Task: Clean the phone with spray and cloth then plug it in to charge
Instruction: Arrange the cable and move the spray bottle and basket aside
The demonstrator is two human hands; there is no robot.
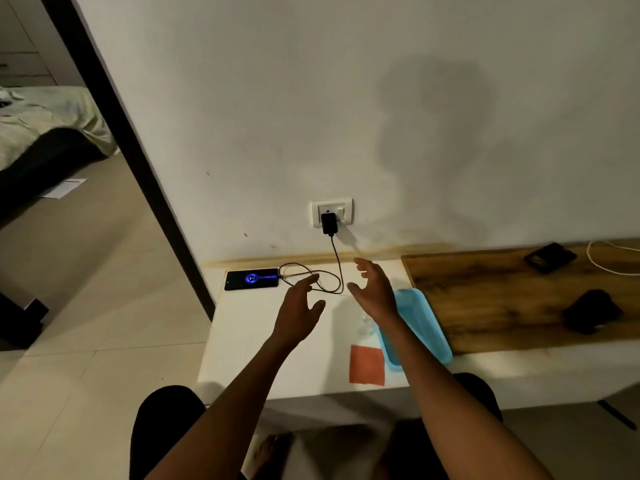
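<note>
phone (251,279): lies flat, screen up, at far left corner of the white table (263,344), near the wall; screen lit with a blue ring graphic
cable (313,279): black, runs from the phone's right end, loops loosely on the table, climbs the wall to the charger
charger (329,223): black block, plugged into the white socket (332,212) on the wall above the table
left hand (300,313): raised over the table, fingers spread and relaxed, holds nothing; fingertips over the cable loop, contact cannot be told
right hand (375,289): raised beside the left, palm facing left, fingers loosely curved, holds nothing; right of the cable loop
bottle (363,327): clear, small, partly hidden under the right wrist; detail too faint to tell
cloth (367,364): orange square, flat on the table near the front edge, just left of the tray
tray (424,327): light blue, oblong, at the table's right edge, right forearm crosses its near end
board (502,299): dark wood top to the right of the table, against the wall
board items: two dark objects (550,258) (592,311) and a white cord (609,261) at far right
left side: doorway with a bed (45,126) beyond, tiled floor
</note>
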